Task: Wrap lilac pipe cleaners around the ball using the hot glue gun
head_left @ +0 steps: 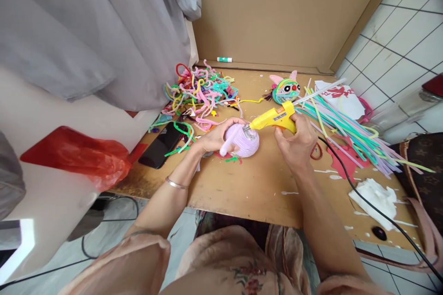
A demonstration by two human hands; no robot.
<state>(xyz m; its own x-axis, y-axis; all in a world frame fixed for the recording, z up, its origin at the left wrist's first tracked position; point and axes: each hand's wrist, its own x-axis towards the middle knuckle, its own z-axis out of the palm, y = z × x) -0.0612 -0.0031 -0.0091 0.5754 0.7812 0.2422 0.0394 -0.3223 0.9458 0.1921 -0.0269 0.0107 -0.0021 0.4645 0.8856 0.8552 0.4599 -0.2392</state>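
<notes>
My left hand (pixel 221 137) is closed round a ball wrapped in lilac pipe cleaner (pixel 246 144), just above the table. A loose lilac end sticks out at its left side. A greyish patch shows on top of the ball where the wrapping leaves it bare. My right hand (pixel 300 140) grips a yellow hot glue gun (pixel 277 117) by its handle, with a clear glue stick (pixel 321 90) out of its back. The gun's metal nozzle points left and meets the top of the ball, or hovers right over it; I cannot tell which.
A tangled pile of pipe cleaners (pixel 204 92) lies at the back left, near a black phone (pixel 162 145). A finished-looking animal head (pixel 285 90) sits behind the gun. Straight pipe cleaners (pixel 349 122) spread rightward. The gun's black cord (pixel 360 193) crosses the right side past white tissue (pixel 375 200).
</notes>
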